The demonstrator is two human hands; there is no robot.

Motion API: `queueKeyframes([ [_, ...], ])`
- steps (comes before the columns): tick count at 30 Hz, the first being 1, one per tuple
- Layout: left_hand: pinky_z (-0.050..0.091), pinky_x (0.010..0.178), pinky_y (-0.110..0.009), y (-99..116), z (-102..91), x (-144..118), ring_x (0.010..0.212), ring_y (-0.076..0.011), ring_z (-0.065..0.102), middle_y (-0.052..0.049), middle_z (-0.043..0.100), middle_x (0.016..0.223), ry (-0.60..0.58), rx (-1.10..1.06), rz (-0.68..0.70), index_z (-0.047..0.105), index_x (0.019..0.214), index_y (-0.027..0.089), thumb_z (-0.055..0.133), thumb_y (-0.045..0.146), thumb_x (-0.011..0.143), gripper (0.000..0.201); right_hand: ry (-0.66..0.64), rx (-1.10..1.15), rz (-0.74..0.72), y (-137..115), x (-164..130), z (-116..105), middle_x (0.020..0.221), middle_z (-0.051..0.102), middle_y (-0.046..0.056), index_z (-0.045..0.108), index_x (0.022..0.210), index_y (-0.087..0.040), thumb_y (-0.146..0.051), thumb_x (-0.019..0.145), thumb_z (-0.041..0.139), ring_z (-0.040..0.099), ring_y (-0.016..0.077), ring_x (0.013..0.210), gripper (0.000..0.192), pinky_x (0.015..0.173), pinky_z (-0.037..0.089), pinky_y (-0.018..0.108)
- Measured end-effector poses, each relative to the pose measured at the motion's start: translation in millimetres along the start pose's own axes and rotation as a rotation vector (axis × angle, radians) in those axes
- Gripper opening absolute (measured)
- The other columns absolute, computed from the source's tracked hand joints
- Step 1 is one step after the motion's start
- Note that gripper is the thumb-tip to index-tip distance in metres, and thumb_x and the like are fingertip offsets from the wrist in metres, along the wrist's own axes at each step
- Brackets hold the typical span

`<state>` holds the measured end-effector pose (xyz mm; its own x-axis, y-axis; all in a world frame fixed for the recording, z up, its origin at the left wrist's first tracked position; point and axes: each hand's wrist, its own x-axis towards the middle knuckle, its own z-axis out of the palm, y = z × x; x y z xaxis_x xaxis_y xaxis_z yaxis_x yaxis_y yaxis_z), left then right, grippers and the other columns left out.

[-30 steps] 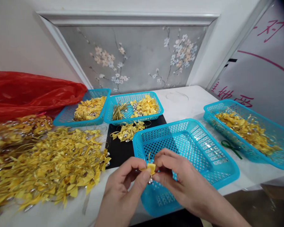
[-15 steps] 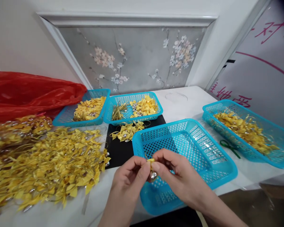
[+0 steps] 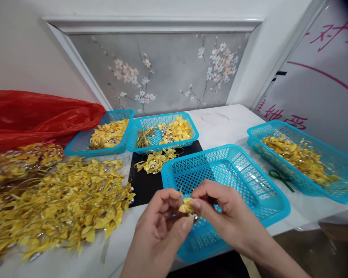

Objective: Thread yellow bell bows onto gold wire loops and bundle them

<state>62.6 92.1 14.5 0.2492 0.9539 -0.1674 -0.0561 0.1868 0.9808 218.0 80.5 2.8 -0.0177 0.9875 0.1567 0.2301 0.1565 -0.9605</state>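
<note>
A small yellow ribbon flower (image 3: 185,205) with a round silver bell hangs between my two hands, above the near side of a blue plastic basket (image 3: 266,222). My right hand (image 3: 224,214) pinches the flower between thumb and forefinger. My left hand (image 3: 165,226) curls around its left side, with the thumb lower down beside the bell and the fingers at the petals. The left fingertips are partly hidden behind the flower. Thin gold cord ends stick up above it. Through the basket's lattice floor a black mat (image 3: 140,193) shows on the left.
A large heap of yellow ribbon flowers (image 3: 72,200) covers the table's left. Behind stand two blue baskets (image 3: 130,148) with more flowers; another basket (image 3: 295,185) is on the right. Green-handled scissors (image 3: 281,179) lie beside it. A red plastic bag (image 3: 43,112) is at back left.
My left thumb has moved down and away from the forefinger, toward the bell. The flower has turned and shifted slightly right, so more of its petals show. My right hand keeps its pinch.
</note>
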Motion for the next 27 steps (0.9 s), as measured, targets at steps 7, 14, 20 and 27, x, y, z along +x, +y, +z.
queueKeyframes([
  [7, 0.051, 0.069, -0.021, -9, 4.4, 1, 0.08, -0.014, 0.065, 0.002, 0.071, 0.09, -0.014, 0.023, -0.047, 0.059, 0.101, 0.028, 0.072, 0.026, 0.076, 0.028, -0.091, -0.099, 0.007, -2, 0, -1, 0.068, 0.059, -0.003, 0.062, 0.075, -0.019, -0.019, 0.09, 0.054, 0.053, 0.0105, 0.062, 0.017, 0.057, 0.038, 0.023],
  [14, 0.053, 0.079, -0.024, -14, -0.9, -2, 0.083, -0.0143, 0.067, 0.004, 0.069, 0.09, 0.0, 0.158, 0.069, 0.054, 0.115, 0.034, 0.071, 0.02, 0.077, 0.045, -0.108, -0.126, 0.052, -3, 2, -3, 0.064, 0.06, -0.003, 0.06, 0.073, -0.018, -0.02, 0.09, 0.052, 0.052, 0.0105, 0.058, 0.019, 0.052, 0.036, 0.023],
  [20, 0.054, 0.071, -0.023, -6, -10.3, 4, 0.079, -0.0153, 0.064, 0.001, 0.067, 0.082, -0.025, 0.108, -0.018, 0.066, 0.089, 0.025, 0.07, 0.03, 0.08, 0.011, -0.139, -0.117, 0.074, -2, 5, -6, 0.066, 0.062, -0.002, 0.061, 0.074, -0.019, -0.022, 0.091, 0.051, 0.055, 0.0116, 0.06, 0.02, 0.053, 0.037, 0.024],
  [27, 0.053, 0.061, -0.019, -10, -4.7, 10, 0.064, -0.0097, 0.058, 0.003, 0.062, 0.069, -0.144, -0.198, -0.25, 0.066, 0.075, 0.018, 0.07, 0.024, 0.081, 0.01, -0.139, 0.041, 0.123, -2, 4, -3, 0.066, 0.062, -0.001, 0.059, 0.074, -0.018, -0.024, 0.091, 0.051, 0.056, 0.0133, 0.061, 0.019, 0.054, 0.041, 0.024],
])
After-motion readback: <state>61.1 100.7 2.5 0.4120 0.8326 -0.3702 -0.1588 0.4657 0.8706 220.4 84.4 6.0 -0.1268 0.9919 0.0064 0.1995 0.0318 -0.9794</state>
